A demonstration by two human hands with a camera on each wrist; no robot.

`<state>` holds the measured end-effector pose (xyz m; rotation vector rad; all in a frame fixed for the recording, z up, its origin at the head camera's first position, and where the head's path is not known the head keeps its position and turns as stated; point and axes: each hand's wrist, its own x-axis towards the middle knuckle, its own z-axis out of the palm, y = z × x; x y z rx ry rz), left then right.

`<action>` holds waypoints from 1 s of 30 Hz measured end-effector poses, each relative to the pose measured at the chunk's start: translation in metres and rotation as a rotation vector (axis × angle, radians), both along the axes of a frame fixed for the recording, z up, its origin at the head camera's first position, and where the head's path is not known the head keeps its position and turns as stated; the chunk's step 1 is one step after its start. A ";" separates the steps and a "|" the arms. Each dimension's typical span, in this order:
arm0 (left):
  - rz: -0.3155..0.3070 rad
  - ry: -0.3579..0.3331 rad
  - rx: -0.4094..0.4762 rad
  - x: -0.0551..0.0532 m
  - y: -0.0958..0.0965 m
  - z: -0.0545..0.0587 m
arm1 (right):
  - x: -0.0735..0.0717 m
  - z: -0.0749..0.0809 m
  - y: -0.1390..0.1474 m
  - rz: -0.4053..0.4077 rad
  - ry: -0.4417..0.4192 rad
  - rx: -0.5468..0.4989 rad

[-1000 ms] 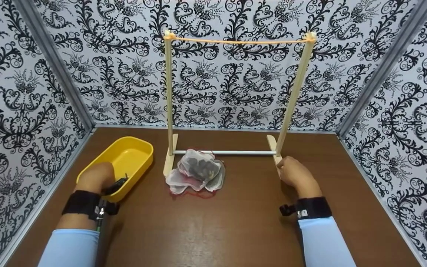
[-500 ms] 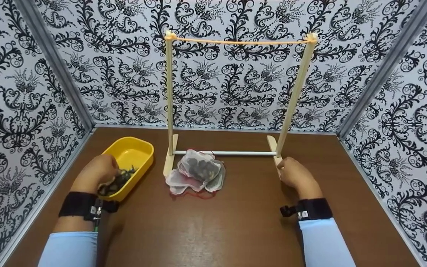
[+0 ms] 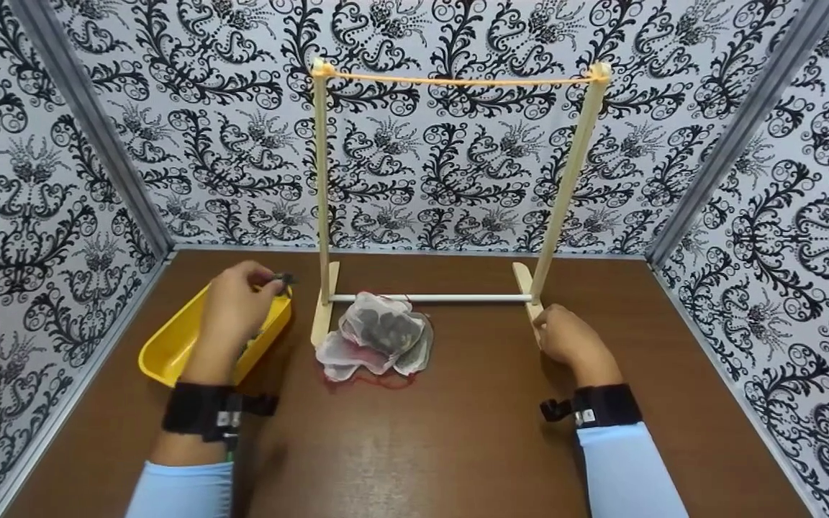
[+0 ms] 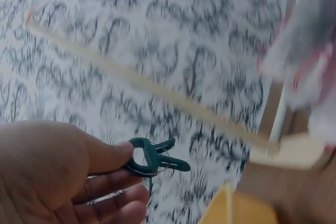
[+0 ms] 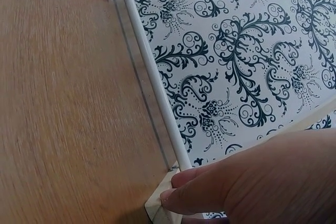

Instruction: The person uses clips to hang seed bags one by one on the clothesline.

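My left hand (image 3: 238, 309) is raised over the far end of the yellow tub (image 3: 170, 349). Between thumb and forefinger it pinches a dark green plastic spring clip (image 4: 149, 157), its prongs pointing away from the palm. At the other side, my right hand (image 3: 571, 337) grips the right wooden foot (image 5: 160, 200) of a standing frame. That frame has two wooden posts (image 3: 573, 187), a white rod (image 3: 465, 297) low between them and an orange cord (image 3: 458, 81) strung across the top. White mesh bags (image 3: 386, 327) with red drawstrings lie piled by the left foot.
The frame's left foot (image 3: 323, 316) stands between the tub and the bags. Patterned walls (image 3: 458, 165) enclose the brown table (image 3: 414, 446) at the back and both sides. More dark clips show partly behind my left wrist, inside the tub.
My left hand has come up out of the tub with a green clip and moved right and toward the back. My right hand keeps its grip on the frame's foot.
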<state>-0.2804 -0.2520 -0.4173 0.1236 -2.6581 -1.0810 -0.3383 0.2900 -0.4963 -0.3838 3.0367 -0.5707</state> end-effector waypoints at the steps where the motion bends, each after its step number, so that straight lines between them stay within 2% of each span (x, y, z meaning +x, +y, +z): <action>1: -0.010 0.027 0.013 0.000 0.007 -0.001 | 0.000 0.000 -0.001 -0.001 -0.008 0.002; 4: -0.041 0.075 0.061 -0.004 0.028 -0.006 | 0.001 0.002 -0.002 -0.007 -0.027 0.013; 10: -0.078 0.096 0.226 -0.016 0.071 -0.018 | -0.001 0.004 -0.002 -0.023 -0.032 0.030; 15: -0.115 0.139 0.373 -0.024 0.100 -0.029 | -0.004 0.004 -0.003 -0.039 -0.035 0.035; 18: -0.133 0.141 0.436 -0.027 0.115 -0.035 | -0.003 0.005 -0.004 -0.043 -0.042 0.048; 22: -0.163 0.125 0.474 -0.027 0.133 -0.039 | 0.001 0.013 -0.009 -0.065 -0.066 0.079; 25: -0.198 0.129 0.502 -0.022 0.145 -0.037 | 0.007 0.027 -0.021 -0.063 -0.019 0.088; 30: -0.225 0.163 0.562 -0.010 0.157 -0.028 | 0.020 0.053 -0.050 0.026 0.156 0.012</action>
